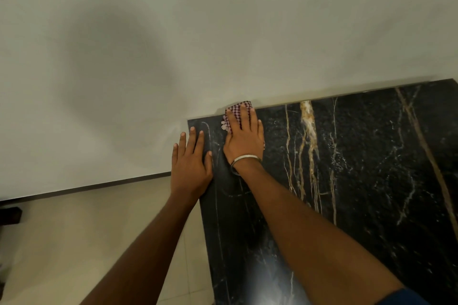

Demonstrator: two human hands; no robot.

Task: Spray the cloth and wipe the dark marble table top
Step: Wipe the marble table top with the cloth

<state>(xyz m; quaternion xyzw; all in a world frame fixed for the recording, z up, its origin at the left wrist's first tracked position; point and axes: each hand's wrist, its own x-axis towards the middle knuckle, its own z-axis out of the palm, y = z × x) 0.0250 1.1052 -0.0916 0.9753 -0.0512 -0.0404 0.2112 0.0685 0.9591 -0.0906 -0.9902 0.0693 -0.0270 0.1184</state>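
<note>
Fingers (244,116) of the right hand (244,136) lie straight and close together, pressed flat on the cloth (236,109), a checked one in purple and white. It sits at the far left corner of the dark marble surface (359,168), hard against the wall (223,32). The left hand (190,163) rests flat, fingers slightly spread, on the left edge just beside the right hand, seemingly as a brace.

Wiping looks to be the step in hand; spraying I judge already done, though no wet sheen on the cloth can be made out from here. With the cloth in the corner, the next move calls for a firm pull back toward the body or a sweep to the right over the veined stretch (most of the top lies that way), keeping the palm down so the cloth does not bunch.

No spray bottle or other container shows, so nothing can be said of contents.
</note>
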